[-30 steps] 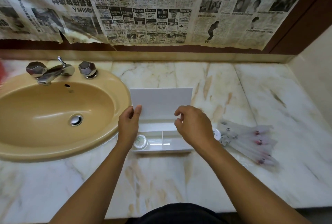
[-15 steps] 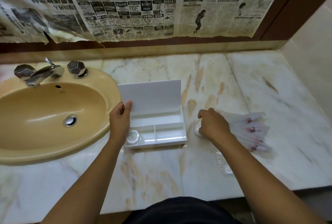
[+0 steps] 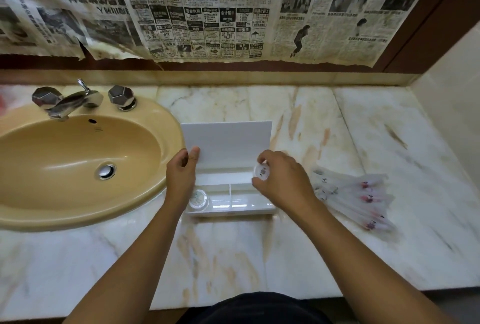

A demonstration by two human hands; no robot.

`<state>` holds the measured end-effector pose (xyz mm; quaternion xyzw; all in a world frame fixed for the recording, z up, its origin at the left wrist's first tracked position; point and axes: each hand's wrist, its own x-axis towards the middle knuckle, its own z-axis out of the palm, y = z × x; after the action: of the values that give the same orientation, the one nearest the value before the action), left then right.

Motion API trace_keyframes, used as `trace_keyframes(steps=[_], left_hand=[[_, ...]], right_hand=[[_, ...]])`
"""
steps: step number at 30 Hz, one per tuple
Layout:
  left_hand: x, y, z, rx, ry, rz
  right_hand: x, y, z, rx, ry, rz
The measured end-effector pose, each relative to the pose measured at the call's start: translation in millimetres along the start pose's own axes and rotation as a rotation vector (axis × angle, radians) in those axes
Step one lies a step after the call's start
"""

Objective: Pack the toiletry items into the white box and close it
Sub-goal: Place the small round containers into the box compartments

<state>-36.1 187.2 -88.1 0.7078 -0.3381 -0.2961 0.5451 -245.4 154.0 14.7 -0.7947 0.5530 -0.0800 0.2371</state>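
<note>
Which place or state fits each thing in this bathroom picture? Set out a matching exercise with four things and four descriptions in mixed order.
Things
1. white box lid
2. small round jar
3. wrapped packets
4. sink

Descriptions
a. lying on the marble, right of the box
b. pinched in the right hand
c. yellow-tan, left of the box
d. standing upright, left hand on its edge

Pairs: 1-d, 2-b, 3-a, 4-c

Right hand (image 3: 284, 180), jar (image 3: 261, 172) now over box (image 3: 228, 191)
</note>
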Motion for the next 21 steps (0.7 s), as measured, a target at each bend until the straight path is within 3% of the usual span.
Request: trace_keyframes(steps=[5, 10, 21], left_hand=[[1, -2, 0, -0.021, 0.004, -0.019], [-1, 0, 1, -0.031, 0.004, -0.008], [2, -5, 0, -0.037, -0.003, -0.011]], right_hand=[[-7, -47, 26, -0.1, -0.14, -0.187], [1, -65, 50, -0.274, -0.301, -0.19], [13, -62, 79, -0.425, -0.29, -0.166]])
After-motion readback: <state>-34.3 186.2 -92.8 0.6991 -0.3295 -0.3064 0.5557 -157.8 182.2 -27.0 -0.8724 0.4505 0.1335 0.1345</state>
